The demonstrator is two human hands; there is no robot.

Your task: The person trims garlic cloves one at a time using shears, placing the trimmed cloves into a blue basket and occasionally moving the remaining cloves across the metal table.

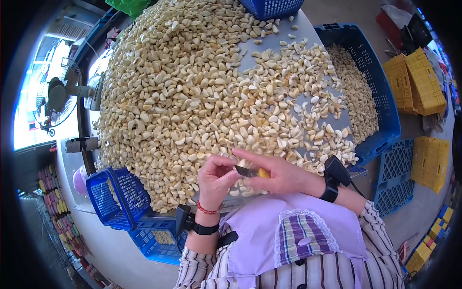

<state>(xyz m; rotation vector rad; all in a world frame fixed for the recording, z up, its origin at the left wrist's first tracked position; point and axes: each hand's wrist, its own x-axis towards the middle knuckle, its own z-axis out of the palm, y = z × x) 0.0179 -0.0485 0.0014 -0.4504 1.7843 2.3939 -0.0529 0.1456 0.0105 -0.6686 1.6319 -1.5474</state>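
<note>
A wide heap of peeled garlic cloves (178, 96) covers the metal table in front of me. My right hand (276, 172) is closed around a small knife with a yellow handle (263, 173). The knife's short dark blade (243, 170) points left, close to the fingertips of my left hand (215, 176). The left thumb and fingers are pinched together; whatever lies between them is hidden. Both hands are held above the near edge of the heap.
At the right stands a blue crate (385, 96) filled with garlic cloves. A blue basket (118, 197) sits at the table's left corner, with another blue crate (156, 241) below it. Yellow crates (421, 84) are at far right, and a fan (57, 96) stands left.
</note>
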